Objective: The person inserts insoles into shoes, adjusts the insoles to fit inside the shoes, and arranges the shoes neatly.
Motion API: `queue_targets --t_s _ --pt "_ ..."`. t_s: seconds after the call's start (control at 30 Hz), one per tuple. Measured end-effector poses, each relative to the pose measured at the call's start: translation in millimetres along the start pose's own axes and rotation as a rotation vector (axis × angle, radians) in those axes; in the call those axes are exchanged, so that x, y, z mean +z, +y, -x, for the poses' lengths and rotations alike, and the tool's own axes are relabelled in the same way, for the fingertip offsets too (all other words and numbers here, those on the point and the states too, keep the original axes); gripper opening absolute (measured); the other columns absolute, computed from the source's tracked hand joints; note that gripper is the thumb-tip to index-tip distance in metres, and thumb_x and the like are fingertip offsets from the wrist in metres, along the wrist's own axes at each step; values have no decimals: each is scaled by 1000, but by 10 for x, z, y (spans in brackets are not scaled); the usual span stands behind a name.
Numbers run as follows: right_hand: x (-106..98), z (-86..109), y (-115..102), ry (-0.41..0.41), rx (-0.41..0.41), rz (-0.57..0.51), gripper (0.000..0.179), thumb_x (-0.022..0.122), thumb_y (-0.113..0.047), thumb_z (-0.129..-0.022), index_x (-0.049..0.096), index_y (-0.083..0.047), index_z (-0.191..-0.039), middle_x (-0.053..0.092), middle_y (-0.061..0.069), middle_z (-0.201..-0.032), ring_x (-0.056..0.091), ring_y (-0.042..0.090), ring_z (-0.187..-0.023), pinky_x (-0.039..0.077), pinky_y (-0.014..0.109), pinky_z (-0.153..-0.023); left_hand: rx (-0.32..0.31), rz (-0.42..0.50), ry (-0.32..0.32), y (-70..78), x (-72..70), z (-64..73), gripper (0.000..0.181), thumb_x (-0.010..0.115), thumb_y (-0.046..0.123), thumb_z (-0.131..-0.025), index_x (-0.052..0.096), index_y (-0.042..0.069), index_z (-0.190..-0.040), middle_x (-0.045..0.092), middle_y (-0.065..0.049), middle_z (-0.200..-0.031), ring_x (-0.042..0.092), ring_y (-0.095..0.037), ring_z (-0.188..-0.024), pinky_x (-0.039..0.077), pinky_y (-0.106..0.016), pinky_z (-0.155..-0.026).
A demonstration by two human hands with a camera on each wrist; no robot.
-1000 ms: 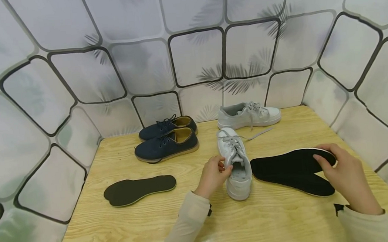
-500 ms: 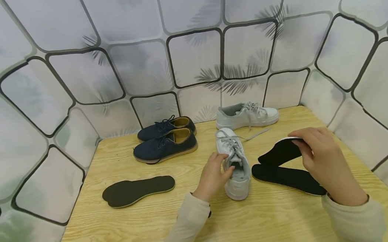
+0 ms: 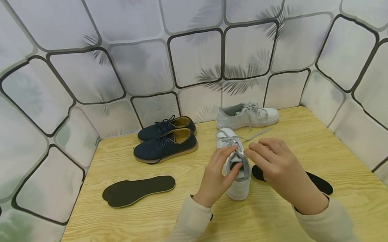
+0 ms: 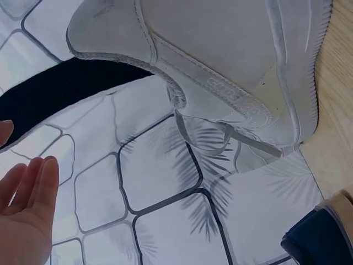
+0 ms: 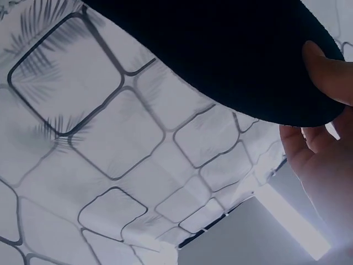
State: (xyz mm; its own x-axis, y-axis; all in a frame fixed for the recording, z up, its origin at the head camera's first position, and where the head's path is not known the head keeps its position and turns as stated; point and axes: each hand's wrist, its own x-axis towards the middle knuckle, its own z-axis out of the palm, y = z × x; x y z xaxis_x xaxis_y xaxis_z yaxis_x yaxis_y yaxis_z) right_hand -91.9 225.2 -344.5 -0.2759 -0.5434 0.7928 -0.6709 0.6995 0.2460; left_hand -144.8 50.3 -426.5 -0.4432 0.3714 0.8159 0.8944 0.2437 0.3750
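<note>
The white lace-up sneaker point(image 3: 237, 189) stands on the table with its heel toward me. My right hand point(image 3: 282, 169) pinches one end of a black insole point(image 5: 231, 61) between thumb and fingers. In the left wrist view the insole's other end passes into the opening of the sneaker point(image 4: 220, 49). Beside that opening is my left hand point(image 3: 218, 173), its fingers fairly straight and spread from the thumb, close to the collar and the insole. From the head view the hands hide most of the held insole. A second black insole point(image 3: 319, 183) lies on the table, partly under my right hand.
Another white sneaker point(image 3: 247, 116) stands at the back, side-on. Two navy lace-up shoes point(image 3: 165, 146) sit at the back left. A dark insole point(image 3: 139, 191) lies at the left. Patterned cloth point(image 3: 197, 58) surrounds the wooden table point(image 3: 120, 232).
My right hand has lifted the upper insole off the other one and brought it left to the sneaker's opening. My left hand has shifted slightly at the sneaker's collar.
</note>
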Motion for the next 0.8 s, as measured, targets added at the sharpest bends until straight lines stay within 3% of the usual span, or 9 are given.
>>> queue_targets --t_s 0.13,0.3,0.43,0.53,0.63,0.7,0.8 --pt "46 -63 -176 -38 -83 34 36 33 -1 -104 67 1 -93 65 12 -94 56 31 -85 45 42 -76 50 5 70 -2 -14 -1 44 72 -3 -82 57 1 -122 59 -11 -112 60 -20 -103 48 -23 -90" --pt "122 -130 -321 -7 -171 46 30 37 7 -100 66 1 -92 64 11 -94 57 28 -84 47 39 -76 66 -18 157 -13 -28 1 38 76 -7 -75 64 4 -110 60 -7 -97 62 -17 -87 51 -21 -81" --pt "136 -150 -382 -22 -195 67 32 35 8 -99 67 0 -98 65 11 -99 59 27 -91 47 39 -83 59 -16 208 -8 -44 -3 35 79 -5 -74 66 5 -104 61 -7 -94 62 -17 -84 51 -22 -79" --pt "132 -175 -405 -6 -164 48 33 33 8 -100 65 2 -109 64 14 -108 59 29 -100 45 41 -91 61 -15 250 0 -66 -12 29 76 -4 -77 65 4 -102 61 -7 -93 62 -18 -83 52 -23 -77" --pt "117 -214 -368 77 -88 10 30 36 4 -101 61 7 -118 61 19 -116 57 34 -104 43 43 -93 32 17 299 -8 -87 -21 24 71 -6 -81 65 4 -102 62 -9 -91 62 -19 -81 53 -24 -75" --pt "108 -229 -299 137 -22 -2 28 40 -1 -102 58 10 -120 59 23 -117 57 37 -103 43 43 -90 -25 70 337 -15 -97 -25 22 68 -7 -83 64 2 -103 63 -11 -91 63 -20 -80 53 -25 -72" --pt "125 -197 -151 185 68 -24 35 46 -13 -102 56 14 -122 57 27 -116 56 41 -98 44 43 -85 -156 227 393 -5 -124 -31 21 67 -9 -84 63 -2 -103 64 -17 -91 64 -22 -79 55 -29 -70"
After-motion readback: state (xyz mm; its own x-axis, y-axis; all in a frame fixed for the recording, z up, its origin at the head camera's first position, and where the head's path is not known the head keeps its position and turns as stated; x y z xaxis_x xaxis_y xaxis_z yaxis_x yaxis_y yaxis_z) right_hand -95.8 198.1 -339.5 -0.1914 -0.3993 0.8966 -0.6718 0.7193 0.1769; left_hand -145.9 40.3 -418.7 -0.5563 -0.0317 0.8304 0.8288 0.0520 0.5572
